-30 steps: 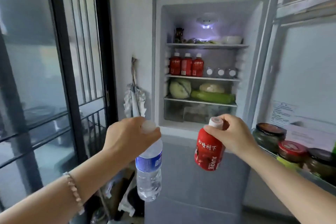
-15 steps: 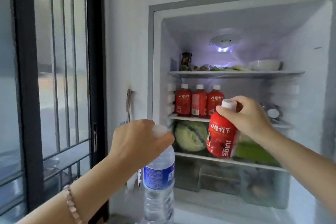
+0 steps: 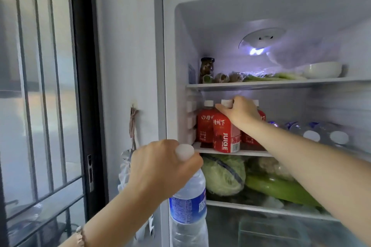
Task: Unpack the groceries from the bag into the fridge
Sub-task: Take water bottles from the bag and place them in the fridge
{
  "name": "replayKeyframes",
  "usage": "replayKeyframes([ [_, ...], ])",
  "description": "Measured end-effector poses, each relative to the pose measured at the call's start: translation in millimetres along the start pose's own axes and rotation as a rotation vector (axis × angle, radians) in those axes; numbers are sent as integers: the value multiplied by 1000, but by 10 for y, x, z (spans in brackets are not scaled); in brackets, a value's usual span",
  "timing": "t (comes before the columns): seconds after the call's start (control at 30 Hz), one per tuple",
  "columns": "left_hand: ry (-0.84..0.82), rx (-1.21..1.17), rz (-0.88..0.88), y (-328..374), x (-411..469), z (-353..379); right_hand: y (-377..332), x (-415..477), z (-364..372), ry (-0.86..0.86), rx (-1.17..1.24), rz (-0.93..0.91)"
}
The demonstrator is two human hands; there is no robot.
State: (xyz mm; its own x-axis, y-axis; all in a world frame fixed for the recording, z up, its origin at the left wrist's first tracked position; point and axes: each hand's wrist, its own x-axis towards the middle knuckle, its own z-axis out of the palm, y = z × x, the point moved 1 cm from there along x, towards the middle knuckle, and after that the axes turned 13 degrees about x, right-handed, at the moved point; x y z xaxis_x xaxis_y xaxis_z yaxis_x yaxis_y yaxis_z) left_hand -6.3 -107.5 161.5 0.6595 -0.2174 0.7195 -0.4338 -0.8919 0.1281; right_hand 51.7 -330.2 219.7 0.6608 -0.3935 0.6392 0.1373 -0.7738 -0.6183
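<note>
The fridge point(image 3: 170, 66) stands open in front of me. My right hand point(image 3: 239, 112) reaches onto the middle shelf point(image 3: 251, 153) and grips a red juice bottle point(image 3: 225, 134) by its white cap; the bottle stands at the shelf's front edge, ahead of other red juice bottles point(image 3: 204, 126). My left hand point(image 3: 162, 168) holds a clear water bottle with a blue label point(image 3: 188, 208) by its neck, hanging outside the fridge's lower left. The grocery bag is out of view.
Water bottles point(image 3: 321, 132) lie on their sides at the right of the middle shelf. A jar point(image 3: 206, 69), greens and a white bowl point(image 3: 323, 70) fill the top shelf. Cabbage point(image 3: 222, 176) and a green vegetable point(image 3: 281, 188) lie below. A barred glass door point(image 3: 40, 106) is left.
I have stepped closer to the fridge. My right hand carried the juice bottle up and forward onto the middle shelf. My left hand with the water bottle kept its place below.
</note>
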Motion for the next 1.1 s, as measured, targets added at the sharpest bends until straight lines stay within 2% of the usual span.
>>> replayKeyframes([
  [0.1,2,-34,14,-9,22,66,4,20,9,-16,-59,-6],
  [0.27,-18,-15,59,-26,6,182,200,-170,49,-163,-110,78],
  [0.4,-46,-10,81,-41,-30,248,320,-255,104,-105,11,64],
  [0.53,-74,9,94,-115,-50,317,402,-186,149,-163,86,-10],
  [0.7,-72,4,86,-192,-28,357,461,-59,202,-214,144,5],
  [0.87,-79,-51,94,-189,-37,327,408,-562,172,-114,103,-28],
  [0.9,-75,-71,101,-179,-38,334,368,-758,127,-189,146,-43],
  [1.0,-30,-128,159,-47,-8,332,202,-1318,-30,-617,348,8],
  [1.03,-18,-160,181,29,17,329,167,-1434,-74,-683,357,16],
  [1.1,18,-231,235,215,78,324,131,-1546,-165,-673,325,-10],
])
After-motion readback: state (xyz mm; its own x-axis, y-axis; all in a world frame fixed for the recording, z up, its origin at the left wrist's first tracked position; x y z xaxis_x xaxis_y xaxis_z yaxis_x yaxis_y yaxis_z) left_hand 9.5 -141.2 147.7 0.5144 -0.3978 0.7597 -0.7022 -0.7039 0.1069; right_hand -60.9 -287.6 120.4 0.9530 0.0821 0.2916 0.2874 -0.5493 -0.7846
